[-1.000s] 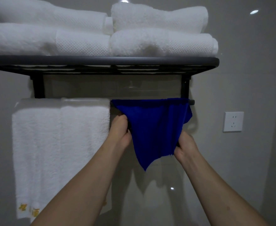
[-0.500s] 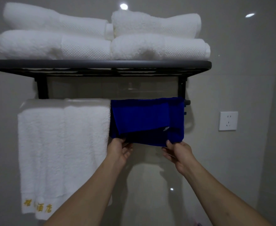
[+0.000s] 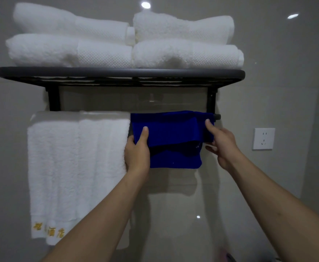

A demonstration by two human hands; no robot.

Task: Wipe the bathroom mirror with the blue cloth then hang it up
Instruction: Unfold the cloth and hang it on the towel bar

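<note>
Blue cloth (image 3: 172, 133) draped over rail (image 3: 217, 116), centre frame, white towel (image 3: 75, 167) touching at its 9 o'clock. Left hand (image 3: 137, 152) grips cloth's left edge, thumb on front. Right hand (image 3: 222, 144) pinches right edge. Socket (image 3: 264, 138) at 3 o'clock.

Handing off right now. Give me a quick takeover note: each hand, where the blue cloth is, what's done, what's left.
Left hand: grips the blue cloth at its left edge, thumb on the front.
Right hand: pinches the cloth's right edge near the bar's end.
Cloth: draped over the rail, beside the hanging white towel.
Done: cloth is on the rail.
Left: straighten the uneven folds, then let go. No mirror is in view.
</note>
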